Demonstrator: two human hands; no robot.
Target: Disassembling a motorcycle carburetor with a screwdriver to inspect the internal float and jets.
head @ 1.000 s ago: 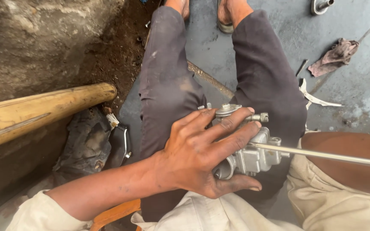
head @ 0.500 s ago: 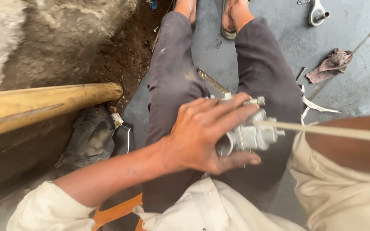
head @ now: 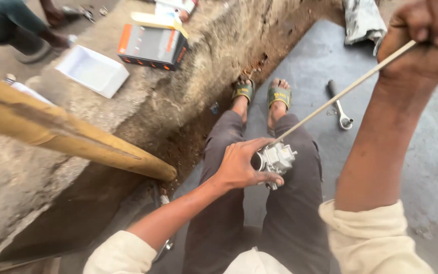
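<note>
1. Left hand point(head: 239, 167) grips the small metal carburetor point(head: 278, 158) over the lap.
2. Right hand point(head: 424, 38), raised far right, pinches a thin rod point(head: 343, 91) running down to it.
3. Wrench point(head: 339, 106) lies on the grey floor point(head: 432, 152).

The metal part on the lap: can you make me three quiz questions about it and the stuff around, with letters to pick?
1. Where does the metal part rest?
A. on the person's lap
B. on the white box
C. beside the sandals

2. How many sandals show?
A. one
B. two
C. four

3. What is the right hand doing?
A. lying open on the floor
B. gripping a thin rod
C. holding the wrench

Answers:
1 A, the left hand steadies it on the grey trousers.
2 B, one green sandal on each foot.
3 B, its fingers close round the rod, which runs down to the part; the wrench lies untouched on the floor.
</note>
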